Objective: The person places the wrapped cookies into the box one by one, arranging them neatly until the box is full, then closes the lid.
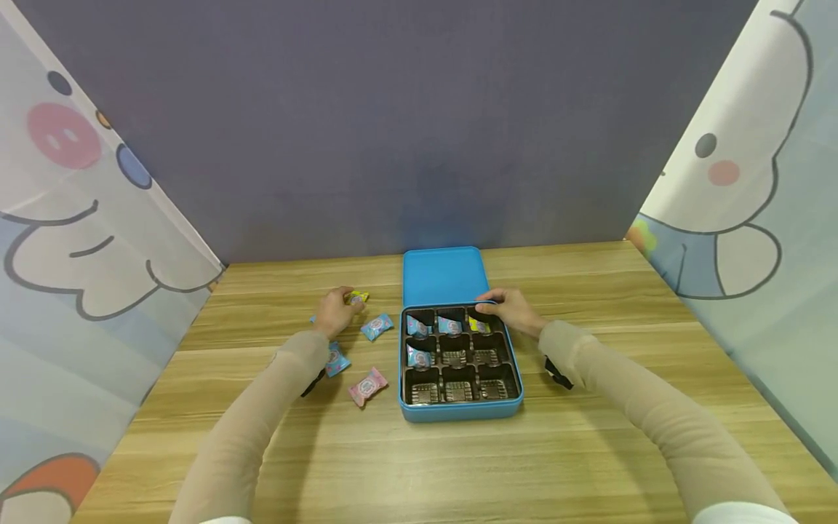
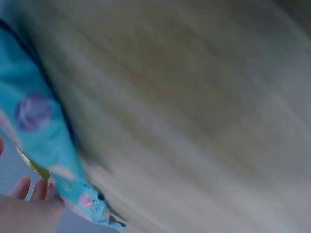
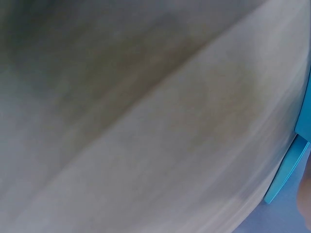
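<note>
My left hand (image 1: 336, 313) reaches the table left of the tin, with its thumb and fingers around a yellow wrapped candy (image 1: 357, 297). In the left wrist view, its fingertips show at the candy's yellow edge (image 2: 34, 165), partly hidden by a blue candy (image 2: 43, 126) close to the camera. My right hand (image 1: 513, 311) pinches the far right rim of a blue tin box (image 1: 458, 413), thumb on the inner side. Under that thumb, a yellow candy (image 1: 479, 325) lies in the corner compartment. Blue candies (image 1: 419, 356) fill the far left, far middle and middle left compartments.
Loose blue candies (image 1: 377, 327) (image 1: 337, 359) and a pink candy (image 1: 368, 386) lie between the left arm and the tin. The tin's open lid (image 1: 445, 276) lies back toward the grey wall (image 1: 419, 131). Black compartments (image 1: 458, 391) line the tin's near row.
</note>
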`<state>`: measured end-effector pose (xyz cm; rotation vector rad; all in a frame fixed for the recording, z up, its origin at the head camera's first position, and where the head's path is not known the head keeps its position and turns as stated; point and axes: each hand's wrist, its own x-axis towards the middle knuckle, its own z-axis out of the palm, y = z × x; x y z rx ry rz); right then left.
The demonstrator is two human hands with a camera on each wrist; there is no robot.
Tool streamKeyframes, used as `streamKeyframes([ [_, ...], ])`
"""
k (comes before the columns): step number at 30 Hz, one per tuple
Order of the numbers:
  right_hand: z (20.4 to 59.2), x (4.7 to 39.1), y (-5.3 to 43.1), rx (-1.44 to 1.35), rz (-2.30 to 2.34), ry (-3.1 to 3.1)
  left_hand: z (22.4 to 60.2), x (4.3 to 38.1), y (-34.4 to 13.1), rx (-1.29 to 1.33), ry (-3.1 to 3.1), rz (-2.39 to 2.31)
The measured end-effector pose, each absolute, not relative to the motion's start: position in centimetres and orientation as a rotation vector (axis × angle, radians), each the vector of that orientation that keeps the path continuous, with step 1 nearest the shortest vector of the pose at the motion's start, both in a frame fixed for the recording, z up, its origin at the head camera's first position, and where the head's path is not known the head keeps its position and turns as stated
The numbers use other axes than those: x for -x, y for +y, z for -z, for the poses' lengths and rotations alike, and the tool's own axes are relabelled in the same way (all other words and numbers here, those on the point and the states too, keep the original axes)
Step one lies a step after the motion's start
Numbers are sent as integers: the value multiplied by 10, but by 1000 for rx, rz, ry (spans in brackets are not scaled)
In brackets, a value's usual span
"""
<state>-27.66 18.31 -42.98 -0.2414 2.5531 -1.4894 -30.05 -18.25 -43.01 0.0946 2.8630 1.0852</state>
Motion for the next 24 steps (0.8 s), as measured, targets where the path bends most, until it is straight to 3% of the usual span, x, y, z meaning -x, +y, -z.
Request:
streamKeyframes([
  [24, 432, 278, 183, 255, 1519, 2539, 438, 306, -180, -44, 2881, -1044],
])
